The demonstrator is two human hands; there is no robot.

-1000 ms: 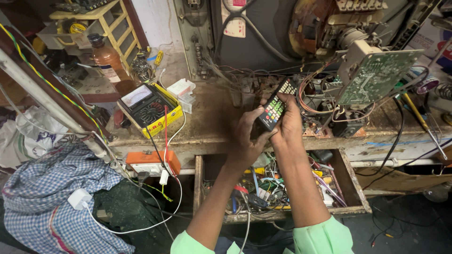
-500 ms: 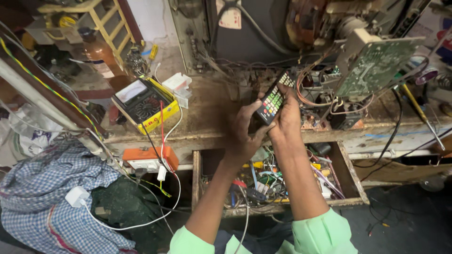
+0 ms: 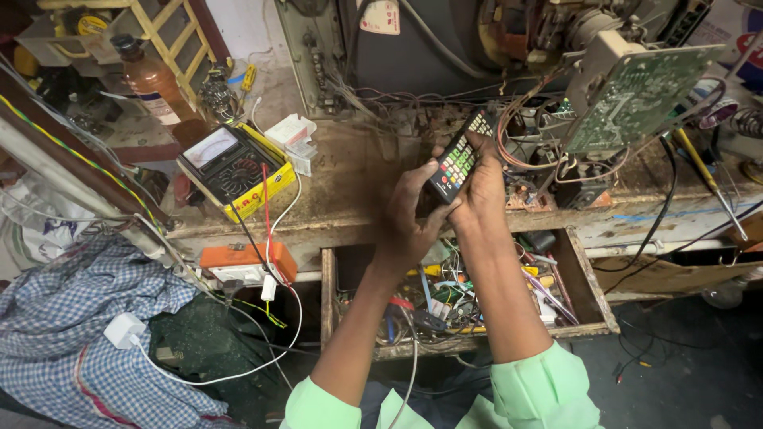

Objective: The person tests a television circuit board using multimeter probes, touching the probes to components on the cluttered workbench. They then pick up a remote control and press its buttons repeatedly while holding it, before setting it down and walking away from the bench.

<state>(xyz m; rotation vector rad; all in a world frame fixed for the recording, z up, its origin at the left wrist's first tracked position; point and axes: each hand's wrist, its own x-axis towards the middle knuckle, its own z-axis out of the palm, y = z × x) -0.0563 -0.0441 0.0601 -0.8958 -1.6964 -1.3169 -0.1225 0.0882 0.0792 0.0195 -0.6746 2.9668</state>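
- Both hands clasp 1 black remote control with coloured buttons, held tilted above the workbench; the left hand wraps its lower end, the right hand closes round its far side.
- Below the wrists, 1 open wooden drawer is packed with tangled wires and small tools, too jumbled to count.
- 1 yellow-cased analogue meter sits at the bench's left, 1 red and 1 black lead trailing off it.
- 1 brown bottle stands behind it.
- 1 green circuit board leans at right.
- 1 checked cloth lies heaped lower left.
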